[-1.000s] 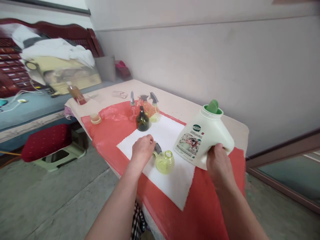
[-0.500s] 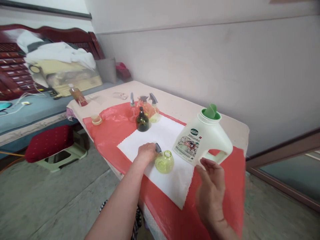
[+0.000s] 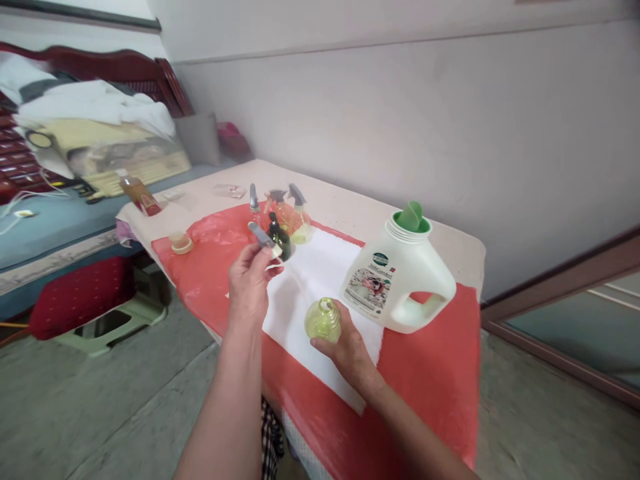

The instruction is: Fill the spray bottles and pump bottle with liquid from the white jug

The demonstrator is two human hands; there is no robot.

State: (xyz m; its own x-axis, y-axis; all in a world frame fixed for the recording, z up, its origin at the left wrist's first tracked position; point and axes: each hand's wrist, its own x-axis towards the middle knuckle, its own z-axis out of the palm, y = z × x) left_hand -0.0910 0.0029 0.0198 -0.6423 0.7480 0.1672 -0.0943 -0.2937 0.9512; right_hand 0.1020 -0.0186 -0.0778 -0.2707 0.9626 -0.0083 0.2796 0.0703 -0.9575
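Observation:
My left hand [image 3: 249,283] is raised over the red sheet [image 3: 440,373], fingers closed on a grey spray-trigger head [image 3: 262,235]. My right hand [image 3: 347,352] grips the small round yellow-green bottle [image 3: 323,320] from below; the bottle is open at the top and sits over the white cloth [image 3: 320,280]. A large white detergent jug [image 3: 397,277] with a green spout stands upright on the cloth's right edge, apart from both hands.
Behind my left hand stand a dark pump bottle [image 3: 281,242] and three small spray bottles [image 3: 295,217]. A tape roll [image 3: 181,243] and a brown bottle [image 3: 136,192] lie at the table's far left. A bed with piled bedding [image 3: 95,123] and a red stool [image 3: 83,293] are to the left.
My right hand let go of the detergent jug, which now stands upright, and took hold of the yellow-green bottle. My left hand lifted the trigger head off the cloth.

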